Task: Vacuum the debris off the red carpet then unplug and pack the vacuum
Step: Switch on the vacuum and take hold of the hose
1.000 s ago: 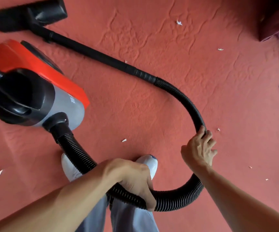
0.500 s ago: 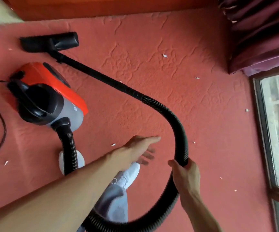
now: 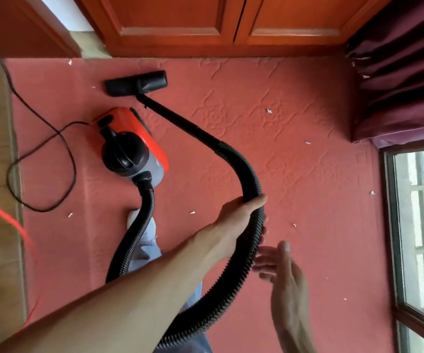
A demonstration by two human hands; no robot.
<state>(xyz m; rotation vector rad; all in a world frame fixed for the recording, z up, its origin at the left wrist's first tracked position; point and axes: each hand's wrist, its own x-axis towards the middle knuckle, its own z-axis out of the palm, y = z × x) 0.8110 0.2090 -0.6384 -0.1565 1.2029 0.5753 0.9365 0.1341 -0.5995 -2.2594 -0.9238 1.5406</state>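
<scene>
The vacuum (image 3: pixel 129 146) is found standing on the red carpet (image 3: pixel 338 238), left of centre. Its ribbed hose (image 3: pixel 253 179) is looped back toward the person, and its wand (image 3: pixel 180 121) is stretched out to the floor nozzle (image 3: pixel 135 82), which lies flat near the wooden cupboard doors (image 3: pixel 231 21). The hose is gripped by the left hand (image 3: pixel 236 215), with the fingers wrapped round it. The right hand (image 3: pixel 284 271) is held open just beside the hose and nothing is held in it. White scraps of debris (image 3: pixel 269 111) are scattered over the carpet on both sides of the machine, so the vacuuming is judged barely begun, if begun at all. The power cord (image 3: pixel 40 128) is trailed off to the left, and its plug is not shown. Unplugging and packing are left to be done.
</scene>
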